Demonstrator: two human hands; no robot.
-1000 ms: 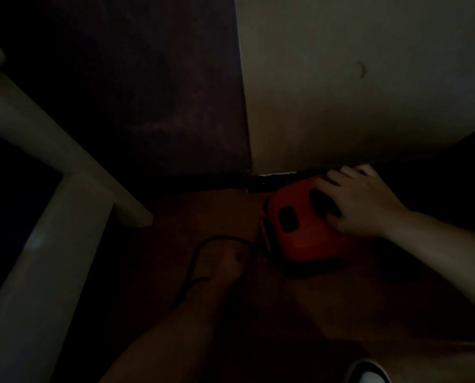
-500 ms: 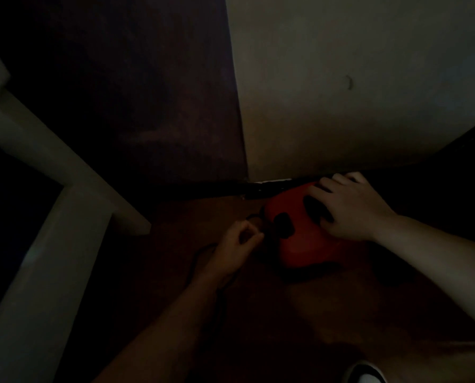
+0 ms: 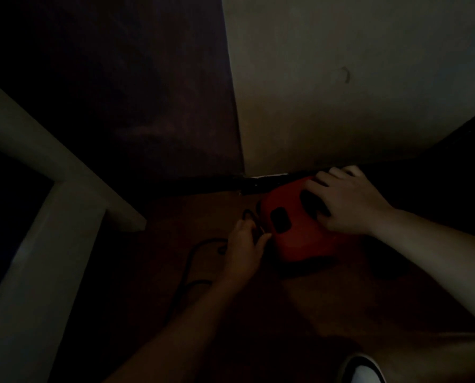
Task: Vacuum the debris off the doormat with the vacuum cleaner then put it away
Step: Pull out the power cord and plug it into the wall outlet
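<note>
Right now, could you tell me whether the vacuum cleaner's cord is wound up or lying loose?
Loose: the black cord snakes across the floor from the red vacuum cleaner, where the left hand pinches it.

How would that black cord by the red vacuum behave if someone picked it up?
Probably floppy: the cord lies in loose curves on the floor. It looks thin, so likely light. It would probably drag rather than lift free, since one end seems joined to the vacuum cleaner, where the left hand pinches it.
</note>
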